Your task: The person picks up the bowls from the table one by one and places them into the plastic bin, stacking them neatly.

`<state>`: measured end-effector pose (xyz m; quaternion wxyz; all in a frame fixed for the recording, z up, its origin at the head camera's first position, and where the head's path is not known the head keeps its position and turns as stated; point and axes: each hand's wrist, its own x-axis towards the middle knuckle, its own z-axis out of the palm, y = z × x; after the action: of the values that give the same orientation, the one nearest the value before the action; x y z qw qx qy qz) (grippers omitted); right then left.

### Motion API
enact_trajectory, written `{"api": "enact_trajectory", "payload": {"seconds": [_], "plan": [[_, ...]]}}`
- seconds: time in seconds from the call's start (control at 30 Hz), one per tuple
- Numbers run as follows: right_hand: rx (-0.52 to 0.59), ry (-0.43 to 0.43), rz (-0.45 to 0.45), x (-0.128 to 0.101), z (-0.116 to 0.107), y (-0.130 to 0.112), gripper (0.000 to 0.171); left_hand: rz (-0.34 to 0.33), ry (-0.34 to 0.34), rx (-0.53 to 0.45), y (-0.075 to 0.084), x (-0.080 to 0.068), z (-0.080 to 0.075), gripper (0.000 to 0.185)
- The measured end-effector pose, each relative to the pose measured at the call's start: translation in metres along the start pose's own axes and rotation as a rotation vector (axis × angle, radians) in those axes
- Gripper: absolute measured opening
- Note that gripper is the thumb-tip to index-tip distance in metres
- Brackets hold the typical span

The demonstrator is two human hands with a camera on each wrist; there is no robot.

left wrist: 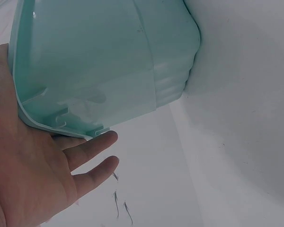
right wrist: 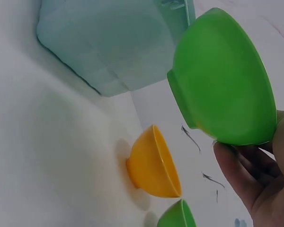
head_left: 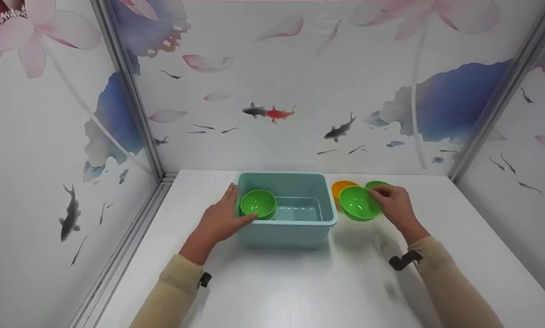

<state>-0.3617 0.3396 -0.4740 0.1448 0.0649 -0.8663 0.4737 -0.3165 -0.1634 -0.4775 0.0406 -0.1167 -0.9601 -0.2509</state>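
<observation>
A teal plastic tub (head_left: 285, 228) stands mid-table with green bowls (head_left: 258, 203) stacked inside at its left end. My left hand (head_left: 221, 219) lies flat against the tub's left wall (left wrist: 99, 61), fingers straight, thumb by the rim. My right hand (head_left: 393, 204) pinches the rim of a green bowl (head_left: 359, 203) and holds it tilted just right of the tub, above the table. In the right wrist view this bowl (right wrist: 222, 80) hangs over an orange bowl (right wrist: 154, 163).
An orange bowl (head_left: 342, 187) and another green bowl (head_left: 376, 184) sit on the white table (head_left: 299, 287) behind the held bowl. Patterned walls close in the back and both sides. Bare tabletop lies in front of the tub.
</observation>
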Motion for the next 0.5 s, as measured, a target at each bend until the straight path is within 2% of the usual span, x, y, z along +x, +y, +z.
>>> {"api": "enact_trajectory", "payload": {"seconds": [0.5], "plan": [[0.013, -0.007, -0.037, 0.009, 0.001, -0.031, 0.027, -0.002, -0.004, 0.004, 0.002, -0.002, -0.002, 0.125]]}}
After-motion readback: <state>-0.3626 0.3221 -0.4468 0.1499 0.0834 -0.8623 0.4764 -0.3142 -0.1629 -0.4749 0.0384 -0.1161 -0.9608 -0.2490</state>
